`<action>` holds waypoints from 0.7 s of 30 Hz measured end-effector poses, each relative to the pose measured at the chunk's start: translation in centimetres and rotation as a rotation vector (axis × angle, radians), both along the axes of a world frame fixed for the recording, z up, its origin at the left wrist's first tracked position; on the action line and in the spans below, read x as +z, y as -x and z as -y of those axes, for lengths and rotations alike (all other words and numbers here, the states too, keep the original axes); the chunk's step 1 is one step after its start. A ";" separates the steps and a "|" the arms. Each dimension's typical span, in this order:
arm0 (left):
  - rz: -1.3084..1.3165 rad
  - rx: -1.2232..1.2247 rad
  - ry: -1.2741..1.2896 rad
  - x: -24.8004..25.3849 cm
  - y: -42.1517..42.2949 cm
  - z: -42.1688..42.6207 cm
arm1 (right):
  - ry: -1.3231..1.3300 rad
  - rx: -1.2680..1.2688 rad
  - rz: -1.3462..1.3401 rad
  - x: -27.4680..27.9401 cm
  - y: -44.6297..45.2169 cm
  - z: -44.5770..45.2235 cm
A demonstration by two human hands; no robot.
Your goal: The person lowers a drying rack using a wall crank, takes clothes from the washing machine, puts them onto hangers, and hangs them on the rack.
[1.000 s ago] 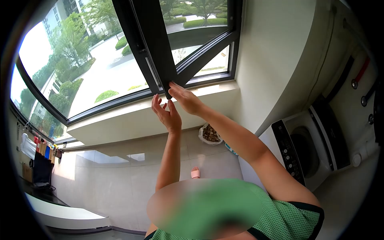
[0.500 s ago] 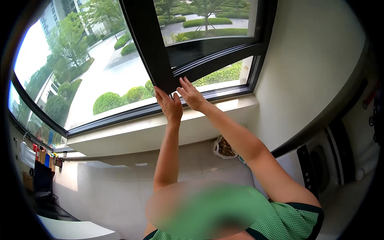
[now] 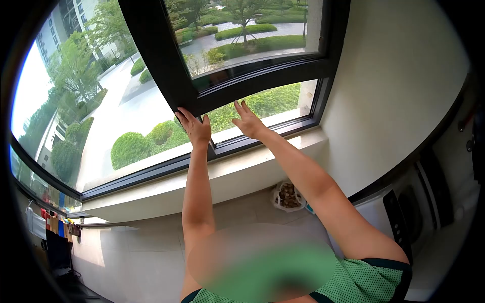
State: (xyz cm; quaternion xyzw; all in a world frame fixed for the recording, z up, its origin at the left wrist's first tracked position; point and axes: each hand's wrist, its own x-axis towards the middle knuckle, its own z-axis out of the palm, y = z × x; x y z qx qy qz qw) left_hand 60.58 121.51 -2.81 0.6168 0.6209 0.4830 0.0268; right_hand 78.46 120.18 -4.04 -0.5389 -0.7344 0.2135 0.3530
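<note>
A dark-framed window sash (image 3: pixel 194 103) stands swung away from the fixed window frame (image 3: pixel 283 132), its lower corner over the sill (image 3: pixel 237 165). At that lower left corner my left hand (image 3: pixel 196 130) rests with its fingers spread against the frame. My right hand (image 3: pixel 248 121) is just under the bottom rail, fingers apart and pointing up, with nothing held in it; whether its fingertips touch the rail I cannot tell. Green hedges show through the gap below the sash.
A white bag of brown pieces (image 3: pixel 288 196) sits on the tiled floor (image 3: pixel 136 252) under the sill. On the right are a pale wall (image 3: pixel 389 86) and a washing machine (image 3: pixel 371 217). Boxes and hanging white cloth (image 3: pixel 36 222) are at the far left.
The sash has swung round and now shows its pane more broadly, with a wider gap beneath. My left hand moved left with its corner. My hands are farther apart, and the view has shifted.
</note>
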 end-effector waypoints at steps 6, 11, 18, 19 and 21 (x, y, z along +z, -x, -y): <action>-0.065 0.075 0.086 0.1 0.2 -4.0 | 0.080 -0.066 -0.031 -0.3 -3.7 1.4; -0.079 0.078 0.119 -0.1 1.0 -6.7 | 0.098 -0.115 -0.021 -0.7 -7.5 2.7; 0.053 -0.068 -0.062 -0.8 -8.6 -3.9 | 0.095 -0.189 -0.185 -0.7 -13.7 7.0; 0.080 -0.202 -0.113 -0.7 -12.5 -1.1 | 0.112 -0.196 -0.249 -0.1 -14.6 8.7; 0.037 -0.415 -0.094 -1.7 -20.2 4.6 | 0.081 -0.262 -0.303 0.4 -17.1 12.7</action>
